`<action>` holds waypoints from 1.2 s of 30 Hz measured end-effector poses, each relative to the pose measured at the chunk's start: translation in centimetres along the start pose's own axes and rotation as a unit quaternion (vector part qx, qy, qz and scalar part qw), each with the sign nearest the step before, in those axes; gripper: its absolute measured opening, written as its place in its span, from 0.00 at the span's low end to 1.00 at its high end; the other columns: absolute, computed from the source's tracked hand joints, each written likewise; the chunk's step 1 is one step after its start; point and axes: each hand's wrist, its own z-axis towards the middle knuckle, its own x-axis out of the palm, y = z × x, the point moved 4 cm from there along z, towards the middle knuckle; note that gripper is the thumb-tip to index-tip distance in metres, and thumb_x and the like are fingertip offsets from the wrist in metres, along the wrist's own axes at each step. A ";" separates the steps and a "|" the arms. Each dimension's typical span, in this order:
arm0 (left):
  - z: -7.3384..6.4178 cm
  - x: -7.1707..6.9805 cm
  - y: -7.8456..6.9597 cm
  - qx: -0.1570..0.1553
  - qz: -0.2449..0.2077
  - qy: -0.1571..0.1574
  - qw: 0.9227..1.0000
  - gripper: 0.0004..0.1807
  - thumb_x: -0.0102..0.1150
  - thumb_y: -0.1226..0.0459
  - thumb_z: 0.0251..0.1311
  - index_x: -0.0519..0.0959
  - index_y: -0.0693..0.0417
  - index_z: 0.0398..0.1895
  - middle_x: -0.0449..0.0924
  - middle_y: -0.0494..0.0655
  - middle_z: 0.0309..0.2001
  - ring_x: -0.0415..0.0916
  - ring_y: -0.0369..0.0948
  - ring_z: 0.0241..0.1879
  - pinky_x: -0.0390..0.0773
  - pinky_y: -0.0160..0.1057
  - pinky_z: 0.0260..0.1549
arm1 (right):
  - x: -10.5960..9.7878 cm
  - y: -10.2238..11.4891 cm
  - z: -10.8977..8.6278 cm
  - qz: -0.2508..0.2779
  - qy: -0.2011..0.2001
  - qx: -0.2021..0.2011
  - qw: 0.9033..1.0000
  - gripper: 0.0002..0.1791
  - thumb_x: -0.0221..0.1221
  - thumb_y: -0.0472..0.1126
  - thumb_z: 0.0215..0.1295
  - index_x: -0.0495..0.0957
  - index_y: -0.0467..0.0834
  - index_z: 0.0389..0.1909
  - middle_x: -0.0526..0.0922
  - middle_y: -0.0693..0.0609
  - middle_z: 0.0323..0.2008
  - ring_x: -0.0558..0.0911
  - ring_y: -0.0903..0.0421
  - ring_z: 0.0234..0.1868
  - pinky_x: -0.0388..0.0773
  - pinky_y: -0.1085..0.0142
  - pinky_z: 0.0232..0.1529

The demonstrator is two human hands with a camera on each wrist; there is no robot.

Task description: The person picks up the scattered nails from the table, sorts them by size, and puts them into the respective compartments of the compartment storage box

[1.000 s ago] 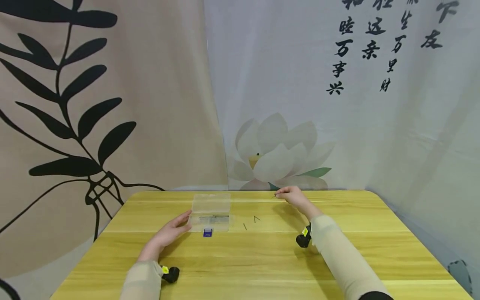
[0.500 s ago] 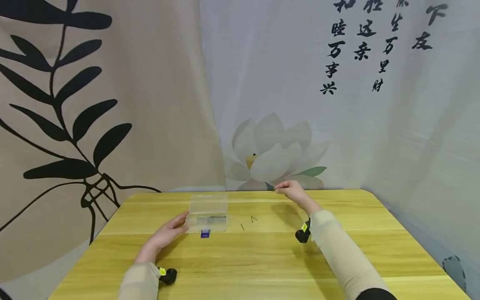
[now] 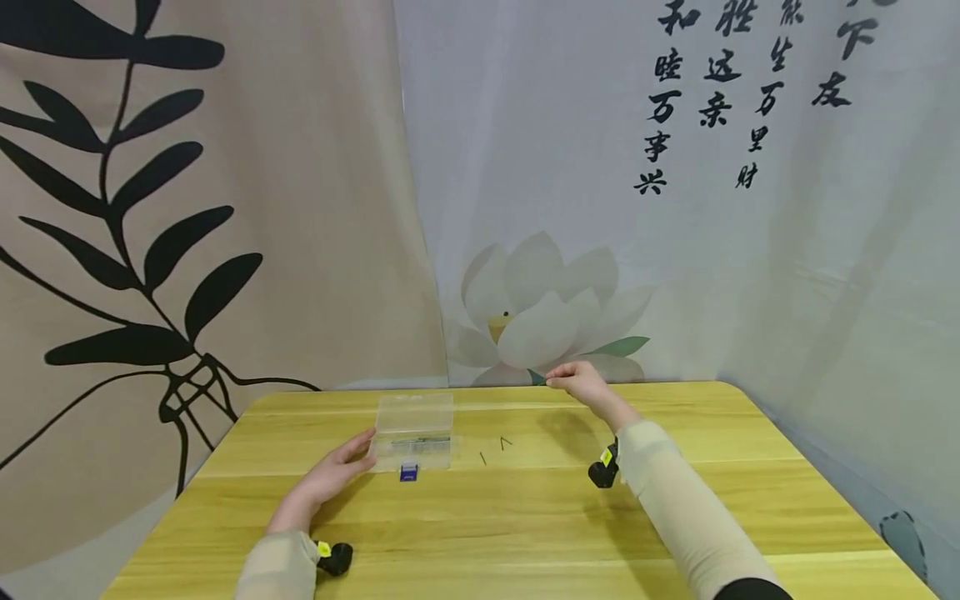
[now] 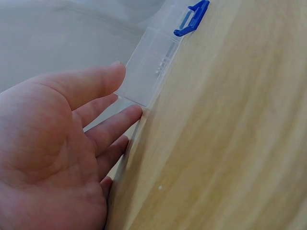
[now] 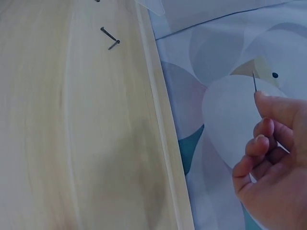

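My left hand (image 3: pixel 333 477) is at the left side of a clear plastic box (image 3: pixel 412 412) with its lid raised. In the left wrist view its thumb and fingers are extended and the fingertips touch the box corner. Several thin dark pieces lie inside the box, blurred by the plastic. My right hand (image 3: pixel 588 390) is raised near the table's far edge. Between thumb and forefinger it pinches a thin, pointed dark nail (image 5: pixel 255 82), pointing up in the right wrist view; its head is hidden by the fingers. A few more nails (image 5: pixel 110 34) lie on the table.
A blue latch (image 3: pixel 408 473) sticks out from the box front. The wooden table (image 3: pixel 480 533) ends at a printed cloth backdrop (image 3: pixel 337 250) right behind my right hand. The loose nails lie between the box and my right hand.
My right hand has lifted slightly from the far table edge with the nail still pinched. The left hand stays at the box. The head view has shifted a little.
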 end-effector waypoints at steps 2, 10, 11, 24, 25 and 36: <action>-0.1 -0.1 0.0 0.002 0.000 -0.002 1.000 0.35 0.51 0.57 0.71 0.52 0.55 0.76 0.52 0.67 0.72 0.49 0.65 0.69 0.50 0.67 0.63 | 0.5 0.1 0.1 0.005 0.002 0.000 1.000 0.12 0.58 0.38 0.69 0.82 0.34 0.46 0.81 0.43 0.47 0.75 0.46 0.46 0.71 0.50 0.47; -0.2 -0.4 0.4 0.001 -0.004 -0.009 1.000 0.35 0.52 0.58 0.71 0.52 0.56 0.76 0.53 0.68 0.71 0.49 0.65 0.69 0.50 0.68 0.63 | 3.6 0.9 0.5 0.032 0.024 -0.006 0.999 0.11 0.59 0.37 0.68 0.83 0.35 0.45 0.81 0.44 0.48 0.77 0.48 0.50 0.72 0.49 0.53; -0.2 -0.4 0.4 0.001 -0.003 -0.009 1.000 0.35 0.51 0.58 0.71 0.52 0.56 0.76 0.53 0.68 0.71 0.49 0.65 0.69 0.50 0.68 0.63 | 4.1 1.0 0.5 0.034 0.028 -0.008 0.999 0.11 0.59 0.36 0.68 0.83 0.35 0.45 0.81 0.44 0.47 0.77 0.48 0.50 0.72 0.49 0.54; -0.3 -0.6 0.0 0.004 -0.002 -0.016 1.000 0.34 0.52 0.59 0.71 0.53 0.57 0.76 0.54 0.67 0.71 0.49 0.64 0.69 0.49 0.66 0.64 | 9.9 2.8 0.7 0.014 0.062 -0.069 0.996 0.11 0.60 0.35 0.66 0.83 0.32 0.44 0.84 0.44 0.45 0.80 0.47 0.49 0.75 0.50 0.54; -0.2 -0.6 0.0 0.004 -0.001 -0.016 1.000 0.34 0.52 0.59 0.71 0.53 0.56 0.76 0.54 0.67 0.71 0.50 0.64 0.69 0.49 0.66 0.64 | 10.4 2.4 1.0 0.012 0.059 -0.073 0.996 0.11 0.60 0.35 0.66 0.83 0.32 0.44 0.84 0.45 0.44 0.81 0.48 0.49 0.76 0.51 0.53; 0.2 -0.1 0.3 0.006 -0.013 -0.010 1.000 0.35 0.52 0.59 0.71 0.53 0.55 0.76 0.54 0.65 0.72 0.50 0.62 0.70 0.51 0.66 0.64 | 13.7 3.6 0.4 -0.023 0.072 -0.092 0.993 0.09 0.60 0.35 0.66 0.85 0.35 0.39 0.85 0.48 0.42 0.79 0.54 0.42 0.75 0.63 0.38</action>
